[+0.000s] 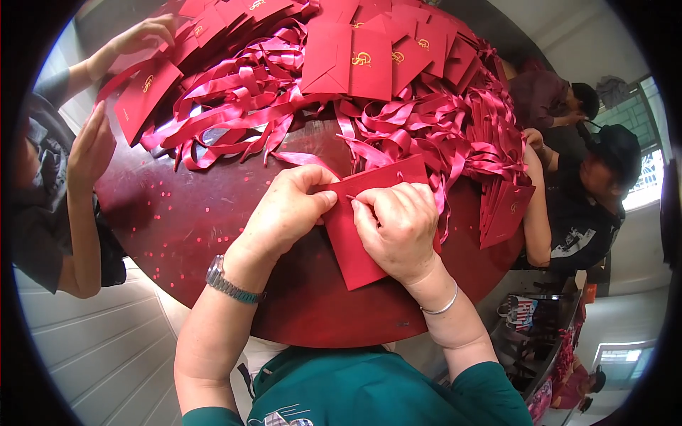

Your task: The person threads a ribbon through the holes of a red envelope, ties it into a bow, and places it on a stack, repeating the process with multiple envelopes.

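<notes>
A flat red paper bag (346, 256) is tilted in front of me, just above the near part of the round table. My left hand (283, 208), wearing a watch, pinches its upper left corner between thumb and forefinger. A pink-red satin ribbon (302, 157) runs to that corner from behind the left hand. My right hand (402, 226), with a bangle on the wrist, is curled over the front of the bag. Its thumb and forefinger pinch at a small ribbon tip by the top edge. A bit of ribbon also shows near the bag's upper right.
The dark red table (334, 323) carries heaped red bags (371, 64) and tangled ribbons (249, 89) at its far side. Small red dots (162, 234) lie scattered left. One person at left handles a red bag (145, 99); others sit right, near stacked bags (503, 213).
</notes>
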Motion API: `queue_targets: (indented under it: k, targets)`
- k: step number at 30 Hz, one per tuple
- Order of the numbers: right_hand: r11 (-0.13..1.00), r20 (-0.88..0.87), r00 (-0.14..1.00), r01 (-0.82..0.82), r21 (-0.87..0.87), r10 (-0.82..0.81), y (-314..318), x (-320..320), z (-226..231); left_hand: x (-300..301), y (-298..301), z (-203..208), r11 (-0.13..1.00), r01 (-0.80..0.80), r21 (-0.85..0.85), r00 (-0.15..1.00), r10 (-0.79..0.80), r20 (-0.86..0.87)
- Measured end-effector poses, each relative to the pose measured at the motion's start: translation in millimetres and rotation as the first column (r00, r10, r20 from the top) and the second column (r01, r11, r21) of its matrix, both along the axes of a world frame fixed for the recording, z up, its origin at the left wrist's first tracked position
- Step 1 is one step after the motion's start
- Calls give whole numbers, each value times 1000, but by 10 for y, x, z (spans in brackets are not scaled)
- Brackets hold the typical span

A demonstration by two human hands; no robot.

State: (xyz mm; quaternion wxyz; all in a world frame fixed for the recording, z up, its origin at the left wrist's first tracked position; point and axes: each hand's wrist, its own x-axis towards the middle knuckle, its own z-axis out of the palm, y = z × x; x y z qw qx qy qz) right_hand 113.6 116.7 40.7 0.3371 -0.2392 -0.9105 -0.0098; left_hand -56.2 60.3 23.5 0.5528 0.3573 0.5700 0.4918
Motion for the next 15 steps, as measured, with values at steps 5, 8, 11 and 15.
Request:
queue_targets:
  k: [5,8,11,15]
  targets:
    - [999,-45,998,37,-5,-37,0,-36,-9,31,-15,22,1000,-2,25,1000,3,-21]
    - [999,-9,999,48,-5,-48,-3,-61,-4,41,-25,23,1000,-9,20,999,10,-45]
    - [998,-4,998,57,-17,-58,-27,-74,-6,45,-26,8,999,-12,41,998,15,-55]
    - [996,24,996,88,-18,-88,-39,-87,-19,129,-48,-9,984,-51,172,965,93,-246]
